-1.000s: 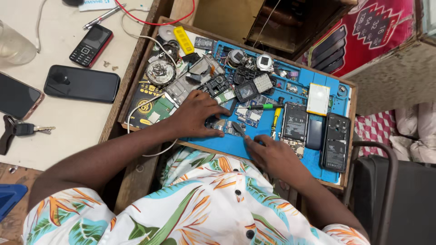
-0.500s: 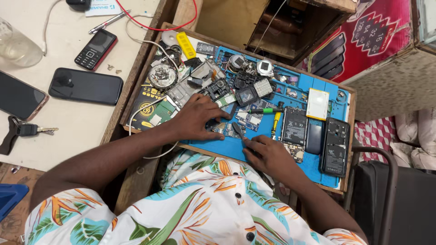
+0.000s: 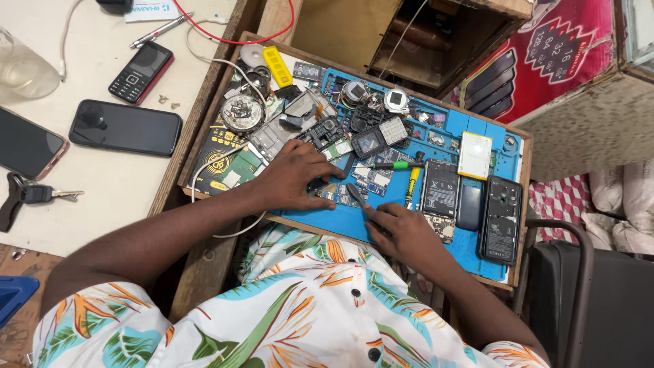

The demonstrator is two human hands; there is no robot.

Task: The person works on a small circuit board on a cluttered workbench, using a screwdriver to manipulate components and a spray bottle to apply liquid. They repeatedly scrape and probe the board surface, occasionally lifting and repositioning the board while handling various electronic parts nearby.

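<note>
On the blue mat (image 3: 409,235), the left hand (image 3: 294,178) pressed flat a small circuit board (image 3: 332,193), probably light and fragile, best held by edges, while the right hand (image 3: 402,232) pinched a dark tool (image 3: 355,195).

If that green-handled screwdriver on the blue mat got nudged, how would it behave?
The green-handled screwdriver looks slim and round, so it would probably roll a little. It lies flat on the blue mat, which likely grips it. Parts crowded around it should stop it quickly.

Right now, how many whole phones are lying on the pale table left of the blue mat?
3: a red keypad phone at top, a black smartphone below it, and a dark smartphone at the left edge. More may lie out of view.
</note>
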